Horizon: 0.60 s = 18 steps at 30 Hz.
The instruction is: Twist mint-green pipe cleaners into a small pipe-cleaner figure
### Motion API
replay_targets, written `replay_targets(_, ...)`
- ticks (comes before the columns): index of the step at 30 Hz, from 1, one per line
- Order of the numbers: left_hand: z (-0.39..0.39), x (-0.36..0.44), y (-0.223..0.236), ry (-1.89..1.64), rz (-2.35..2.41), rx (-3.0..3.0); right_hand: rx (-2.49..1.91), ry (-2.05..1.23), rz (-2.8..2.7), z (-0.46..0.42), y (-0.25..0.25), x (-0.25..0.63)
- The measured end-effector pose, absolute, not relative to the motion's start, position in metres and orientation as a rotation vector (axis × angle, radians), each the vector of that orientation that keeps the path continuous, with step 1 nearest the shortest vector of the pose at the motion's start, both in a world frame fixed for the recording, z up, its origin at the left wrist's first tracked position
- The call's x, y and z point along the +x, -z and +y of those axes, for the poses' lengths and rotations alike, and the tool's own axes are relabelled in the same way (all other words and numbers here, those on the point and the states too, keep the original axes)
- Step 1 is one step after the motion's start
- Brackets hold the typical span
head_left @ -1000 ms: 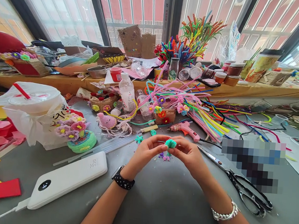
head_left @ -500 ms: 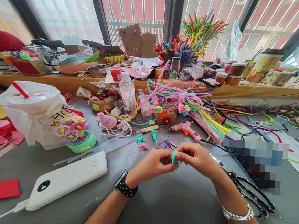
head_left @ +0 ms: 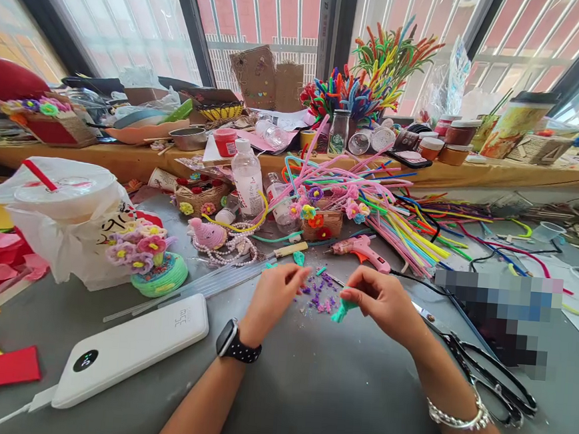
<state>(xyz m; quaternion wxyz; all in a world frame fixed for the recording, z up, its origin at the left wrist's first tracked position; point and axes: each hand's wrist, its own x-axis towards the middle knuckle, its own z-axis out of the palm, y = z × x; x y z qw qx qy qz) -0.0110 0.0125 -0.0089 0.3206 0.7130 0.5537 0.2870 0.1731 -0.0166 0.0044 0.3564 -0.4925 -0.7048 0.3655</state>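
My right hand (head_left: 380,301) pinches a small teal pipe-cleaner flower (head_left: 342,309) and holds it just above the grey table (head_left: 316,393). My left hand (head_left: 276,293) has reached forward to the table beside a scatter of purple and pink bits (head_left: 320,298), fingers curled down over something small that I cannot make out. A teal leaf piece (head_left: 298,258) lies just beyond its fingertips. A black watch is on my left wrist, a silver bracelet on the right.
A pink glue gun (head_left: 362,251) lies past my hands, black scissors (head_left: 488,373) to the right. A white power bank (head_left: 131,350) sits at left, near a green flower pot (head_left: 157,270) and a bagged drink cup (head_left: 63,216). Piled pipe cleaners (head_left: 399,225) fill the back.
My hands were together on the teal flower. They have parted: the left hand moved forward and left to the table, and the right hand keeps the flower, now lower.
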Motion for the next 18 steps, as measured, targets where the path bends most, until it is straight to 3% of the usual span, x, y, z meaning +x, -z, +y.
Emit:
replay_targets(5, 0.033, -0.007, 0.024, -0.670, 1.987, 2.111, -1.307, -0.852, -1.695, -0.015, 0.001, 0.168)
replay_targets(13, 0.030, -0.010, 0.027, -0.606, 2.074, 2.219, -1.207, -0.989, -1.388, -0.004, 0.015, 0.171)
replay_targets(18, 0.010, -0.013, 0.015, -1.363, 1.636, 2.521, -1.234, -1.191, -1.368, -0.001, 0.013, 0.178)
